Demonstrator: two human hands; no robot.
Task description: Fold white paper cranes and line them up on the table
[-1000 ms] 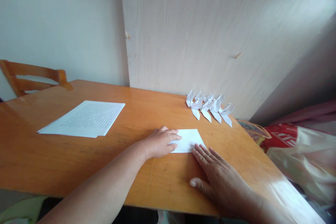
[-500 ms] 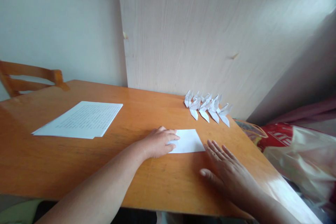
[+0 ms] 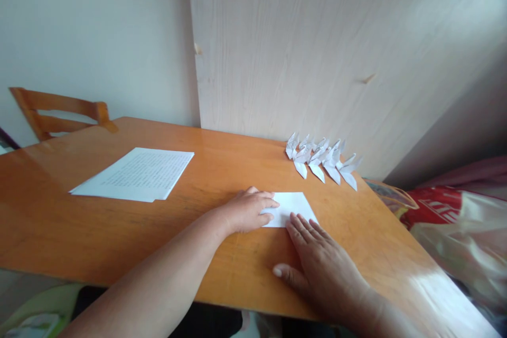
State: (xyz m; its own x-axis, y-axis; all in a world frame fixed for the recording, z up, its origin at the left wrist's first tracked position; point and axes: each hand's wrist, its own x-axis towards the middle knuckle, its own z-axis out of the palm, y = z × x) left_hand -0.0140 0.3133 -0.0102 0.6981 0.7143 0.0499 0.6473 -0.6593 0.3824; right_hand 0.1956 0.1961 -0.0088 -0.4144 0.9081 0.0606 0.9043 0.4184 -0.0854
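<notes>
Work looks partway through, by my read: a row of small folded paper figures (image 3: 322,161) sits finished at center right of the frame, against the base of the pale wood panel (image 3: 317,53). One white sheet (image 3: 293,205) lies flat on the counter (image 3: 99,232) just below center. It looks like a plain rectangle, maybe folded once; I see no sharper creases, so most of its folding seems not yet done. A stack of printed sheets (image 3: 137,174) at center left lies untouched, well apart from the hands. The left hand (image 3: 251,211) is palm down with its fingers loosely bent. Its fingertips (image 3: 271,206) press on the left edge of the white sheet, pinning it rather than gripping it. The right hand (image 3: 320,269) is spread flat and wide open on the counter, palm down. Its fingertips (image 3: 295,222) reach the sheet's lower edge and appear to touch it. Neither hand has anything grasped. A wooden chair (image 3: 59,111) shows at the far left, and a red and clear plastic bag (image 3: 455,232) at the lower right, off the counter.
</notes>
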